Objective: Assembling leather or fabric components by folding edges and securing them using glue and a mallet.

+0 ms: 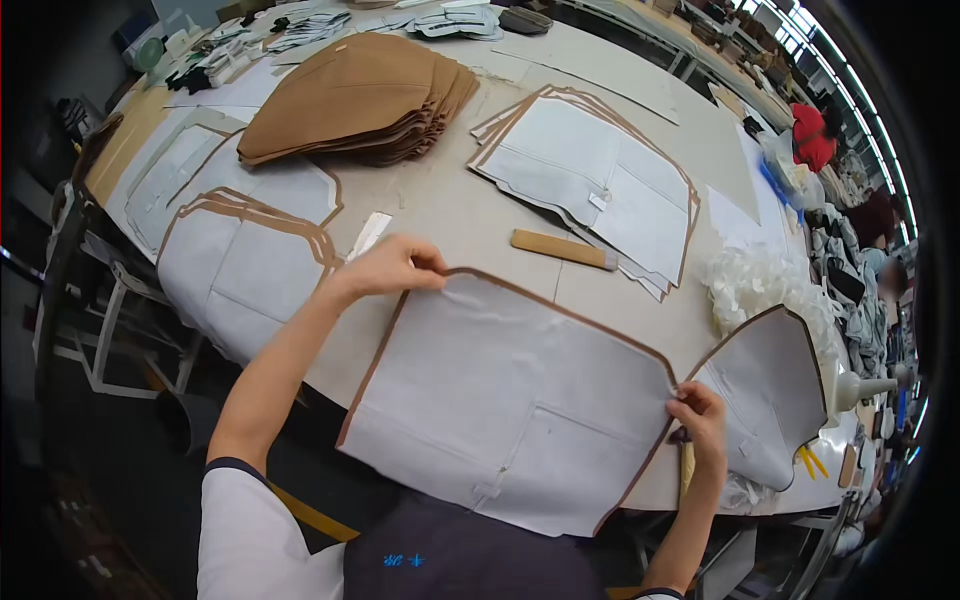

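A white fabric panel with brown edging (520, 400) hangs between my hands, its lower part over the table's near edge and against my apron. My left hand (395, 268) pinches its upper left corner. At the upper right corner, my right hand (697, 408) is closed on the edge. Stitched lines and a small tab show on the panel's pale face. Just beyond it lies a wooden-handled tool (563, 248) with a pale metal end. A stack of similar white panels (590, 180) rests behind that, and another white stack (250, 270) is at my left.
A pile of brown panels (360, 95) sits at the far left of the table (440, 200). To the right are a folded dark-edged piece (765, 395), crumpled white material (765, 285) and yellow-handled scissors (812, 460). A person in red (813, 137) is farther off. A white metal stool (115, 330) stands at left.
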Demonstrator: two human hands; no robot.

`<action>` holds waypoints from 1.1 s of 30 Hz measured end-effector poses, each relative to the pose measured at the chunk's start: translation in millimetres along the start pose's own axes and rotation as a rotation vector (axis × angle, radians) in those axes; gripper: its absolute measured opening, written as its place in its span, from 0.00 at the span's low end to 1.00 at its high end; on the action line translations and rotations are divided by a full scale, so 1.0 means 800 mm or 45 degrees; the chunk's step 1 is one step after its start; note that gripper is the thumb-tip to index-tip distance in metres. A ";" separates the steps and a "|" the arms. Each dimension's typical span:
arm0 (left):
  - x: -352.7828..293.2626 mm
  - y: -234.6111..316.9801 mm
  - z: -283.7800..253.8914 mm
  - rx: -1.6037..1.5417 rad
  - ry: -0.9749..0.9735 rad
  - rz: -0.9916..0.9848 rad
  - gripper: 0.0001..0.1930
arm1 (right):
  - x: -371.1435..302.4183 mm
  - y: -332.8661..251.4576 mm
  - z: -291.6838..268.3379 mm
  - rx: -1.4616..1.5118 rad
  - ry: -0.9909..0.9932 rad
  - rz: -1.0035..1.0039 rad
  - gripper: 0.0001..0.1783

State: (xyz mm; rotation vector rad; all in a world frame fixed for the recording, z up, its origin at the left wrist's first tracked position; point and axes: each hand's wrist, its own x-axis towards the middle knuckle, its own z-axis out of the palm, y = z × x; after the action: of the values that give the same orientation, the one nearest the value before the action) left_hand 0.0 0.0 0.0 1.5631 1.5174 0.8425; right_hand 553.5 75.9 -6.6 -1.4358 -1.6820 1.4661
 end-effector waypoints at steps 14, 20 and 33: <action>-0.105 0.134 -0.087 0.307 1.003 0.758 0.10 | -0.001 -0.173 0.056 -0.321 0.732 -1.308 0.12; -0.183 -0.021 0.052 -0.757 0.794 0.129 0.14 | -0.037 -0.035 0.114 -0.237 0.383 -0.854 0.15; -0.176 -0.055 0.065 -0.877 0.662 -0.455 0.24 | -0.017 0.035 0.132 0.611 0.358 -0.068 0.26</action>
State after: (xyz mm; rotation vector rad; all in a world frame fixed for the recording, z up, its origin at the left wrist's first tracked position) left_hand 15.4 -145.5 -55.1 0.5742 1.5443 1.4299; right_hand 478.0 17.1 -61.4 -1.2463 -1.0962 1.4346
